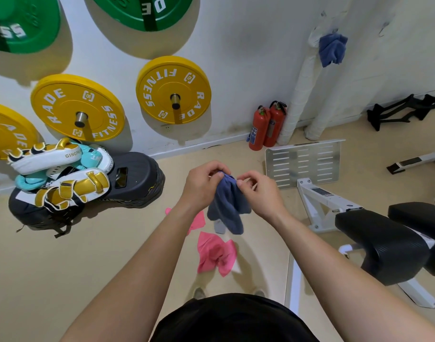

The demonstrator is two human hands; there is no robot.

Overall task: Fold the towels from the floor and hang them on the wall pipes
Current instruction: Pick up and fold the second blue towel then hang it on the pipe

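Observation:
A dark blue towel (227, 206) hangs bunched in front of me, pinched at its top edge by my left hand (203, 185) and my right hand (257, 191). Below it on the beige floor lie a pink towel (215, 254), a second pink towel (198, 222) partly hidden by my left forearm, and a small grey towel (220, 227) peeking out under the blue one. Another blue towel (332, 49) hangs crumpled on the white wrapped wall pipes (300, 95) at the upper right.
Yellow weight plates (173, 90) and green ones hang on wall pegs. Boxing pads (61, 174) sit on a black base at left. Two red fire extinguishers (266, 127) stand by the pipes. A metal footplate (305, 161) and black padded machine (384, 238) are at right.

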